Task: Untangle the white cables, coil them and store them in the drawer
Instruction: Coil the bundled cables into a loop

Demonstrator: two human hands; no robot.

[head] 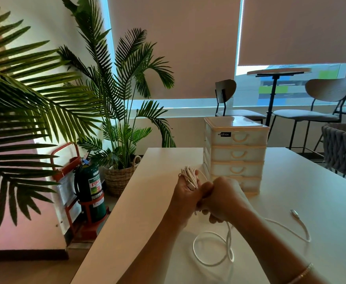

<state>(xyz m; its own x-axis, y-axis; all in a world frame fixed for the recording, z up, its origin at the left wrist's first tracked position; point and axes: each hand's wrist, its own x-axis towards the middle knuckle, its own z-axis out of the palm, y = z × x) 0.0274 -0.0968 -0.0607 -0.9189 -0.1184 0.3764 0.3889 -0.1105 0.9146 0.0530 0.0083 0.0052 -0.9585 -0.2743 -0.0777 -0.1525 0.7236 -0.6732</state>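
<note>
Left hand [185, 191]: fingers curled round a coiled bundle of white cables [190, 177], raised above the table [147, 201].
Right hand [222, 198]: fingers closed on the loose cable [213, 249] trailing to the table.
Drawers: drawer unit [236, 154] just behind the hands, all shut.
Risk: trailing loop may knot when pulled; its plug [295, 214] could snag.
Risk: bundle may spring loose if the grip eases.

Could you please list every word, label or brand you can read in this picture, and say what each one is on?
"abox": black sticker on the top drawer of the cream plastic drawer unit; anything before these letters is too small to read.
"FIRE": red label on the dark green fire extinguisher; its right end is cut off and the smaller print is blurred.
Papers on the red stand: unreadable.
</note>
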